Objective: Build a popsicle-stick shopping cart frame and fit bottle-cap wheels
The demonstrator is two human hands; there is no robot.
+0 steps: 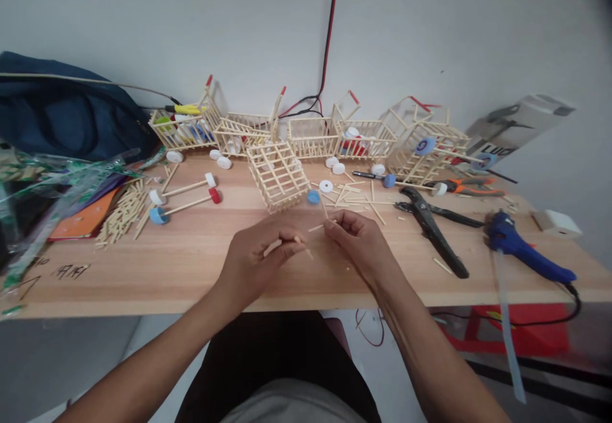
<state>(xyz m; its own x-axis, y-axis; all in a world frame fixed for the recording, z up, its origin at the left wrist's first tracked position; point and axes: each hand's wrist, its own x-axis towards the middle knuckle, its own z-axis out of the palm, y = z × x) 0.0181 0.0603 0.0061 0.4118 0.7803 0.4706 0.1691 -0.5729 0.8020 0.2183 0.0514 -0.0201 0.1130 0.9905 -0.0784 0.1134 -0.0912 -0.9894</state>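
Low over the table's front half, my left hand [261,254] is closed in a pinch on a small wooden stick, whose pale tip shows at the fingertips. Close by on the right, my right hand [358,238] pinches thin wooden sticks [315,227], one pointing left and one angled upward. The two hands are apart. Just beyond them stands a small slatted basket made of sticks [278,174], with a blue bottle cap [313,197] and a white disc [326,186] beside it. Loose sticks [351,195] lie scattered past my right hand.
Several stick-built miniature carts [313,137] line the wall. Wheel axles [186,205] and a stick pile [122,213] lie left, near a dark blue bag [71,107]. Black pliers [433,229], orange-handled pliers [471,186] and a blue glue gun [530,248] lie right.
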